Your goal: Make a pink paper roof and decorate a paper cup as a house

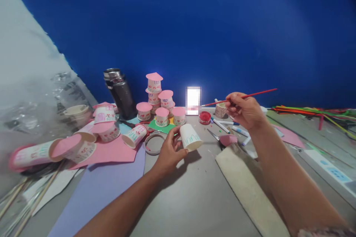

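Observation:
My left hand grips a white paper cup with green marks drawn on its side. The cup is tilted, its open rim toward the lower right. In my right hand is a thin red paintbrush, held level above the table with its tip pointing left. Below and near that tip stands a small pot of red paint. Behind the cup, several decorated paper cups with pink paper roofs stand, some stacked into a tower.
A dark flask stands at the back left. Markers, scissors and a folded cloth lie to the right. A tape roll and purple paper lie left. Coloured pipe cleaners are at the far right.

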A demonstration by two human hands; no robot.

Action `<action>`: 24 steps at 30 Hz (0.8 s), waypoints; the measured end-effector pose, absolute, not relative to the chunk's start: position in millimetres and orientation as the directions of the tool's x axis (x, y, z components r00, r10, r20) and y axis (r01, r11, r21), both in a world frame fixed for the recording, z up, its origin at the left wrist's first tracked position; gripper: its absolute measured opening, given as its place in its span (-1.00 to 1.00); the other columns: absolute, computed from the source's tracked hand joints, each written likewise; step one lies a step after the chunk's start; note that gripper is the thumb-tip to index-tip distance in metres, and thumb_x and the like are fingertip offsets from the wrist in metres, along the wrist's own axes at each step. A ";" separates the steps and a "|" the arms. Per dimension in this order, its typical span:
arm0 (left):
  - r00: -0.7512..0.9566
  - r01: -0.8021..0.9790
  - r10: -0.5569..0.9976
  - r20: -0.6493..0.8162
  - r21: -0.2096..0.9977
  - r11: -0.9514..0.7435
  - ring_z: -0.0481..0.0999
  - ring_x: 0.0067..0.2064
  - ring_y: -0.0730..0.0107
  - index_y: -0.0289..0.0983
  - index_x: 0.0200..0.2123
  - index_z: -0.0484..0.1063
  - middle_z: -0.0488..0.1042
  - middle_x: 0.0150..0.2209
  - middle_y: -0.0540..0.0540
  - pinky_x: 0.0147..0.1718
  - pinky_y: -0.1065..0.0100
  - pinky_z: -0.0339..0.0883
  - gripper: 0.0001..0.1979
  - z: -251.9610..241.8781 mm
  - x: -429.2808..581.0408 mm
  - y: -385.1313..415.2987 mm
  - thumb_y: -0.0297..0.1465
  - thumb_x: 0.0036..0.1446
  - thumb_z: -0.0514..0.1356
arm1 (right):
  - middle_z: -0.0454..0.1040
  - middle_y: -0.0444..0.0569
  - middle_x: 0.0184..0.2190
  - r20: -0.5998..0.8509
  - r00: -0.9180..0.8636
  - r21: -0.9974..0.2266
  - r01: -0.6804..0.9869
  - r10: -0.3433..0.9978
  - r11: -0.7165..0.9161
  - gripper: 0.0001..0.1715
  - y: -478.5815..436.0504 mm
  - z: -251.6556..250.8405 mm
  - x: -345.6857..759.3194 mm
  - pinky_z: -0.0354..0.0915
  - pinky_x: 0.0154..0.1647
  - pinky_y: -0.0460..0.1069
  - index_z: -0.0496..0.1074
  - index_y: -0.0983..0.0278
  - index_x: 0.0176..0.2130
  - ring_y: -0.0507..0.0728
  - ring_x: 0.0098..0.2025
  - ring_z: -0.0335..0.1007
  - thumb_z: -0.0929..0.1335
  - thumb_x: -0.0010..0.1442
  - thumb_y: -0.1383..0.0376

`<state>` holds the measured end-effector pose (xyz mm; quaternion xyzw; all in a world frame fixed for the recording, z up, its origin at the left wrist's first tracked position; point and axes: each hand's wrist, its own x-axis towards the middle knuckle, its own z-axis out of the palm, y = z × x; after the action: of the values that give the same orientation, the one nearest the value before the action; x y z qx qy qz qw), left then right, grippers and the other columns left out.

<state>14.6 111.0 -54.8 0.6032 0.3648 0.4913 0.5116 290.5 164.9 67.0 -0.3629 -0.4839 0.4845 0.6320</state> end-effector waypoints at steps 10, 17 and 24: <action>0.338 -0.143 0.913 0.229 0.971 -0.190 0.41 0.35 0.02 -0.15 0.25 0.20 0.37 0.33 -0.27 0.29 -0.09 0.36 -0.25 -49.6 18.7 105.1 -0.58 -0.05 0.22 | 0.49 -0.10 -0.59 0.407 0.016 -0.910 -0.081 0.913 0.407 -0.54 143.9 85.7 289.6 0.17 -0.70 -0.12 0.61 0.20 -0.45 -0.02 -0.63 0.29 0.62 0.04 -0.11; 0.289 0.165 0.893 0.344 0.901 -0.401 0.39 0.30 0.01 -0.05 0.27 0.23 0.35 0.27 -0.21 0.28 -0.14 0.36 -0.28 -38.5 15.1 96.8 -0.48 0.05 0.33 | 0.41 -0.14 -0.62 0.274 0.039 -0.944 -0.178 0.961 0.276 -0.52 145.2 87.3 276.8 0.17 -0.68 -0.14 0.51 0.24 -0.45 -0.09 -0.65 0.21 0.54 0.22 -0.07; 0.379 0.502 0.835 0.399 0.669 -0.548 0.38 0.18 -0.02 -0.14 0.35 0.21 0.24 0.13 -0.21 0.21 -0.14 0.40 -0.19 -29.9 14.0 95.3 -0.34 0.05 0.41 | 0.51 -0.13 -0.54 0.122 0.124 -0.929 -0.334 0.985 0.157 -0.56 113.4 23.0 271.9 0.12 -0.70 -0.14 0.57 0.22 -0.34 -0.07 -0.64 0.19 0.57 0.08 -0.08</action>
<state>14.0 95.3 -29.9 0.7990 0.4181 0.3683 0.2261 271.9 113.4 23.0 -0.3931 -0.4141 0.5165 0.6382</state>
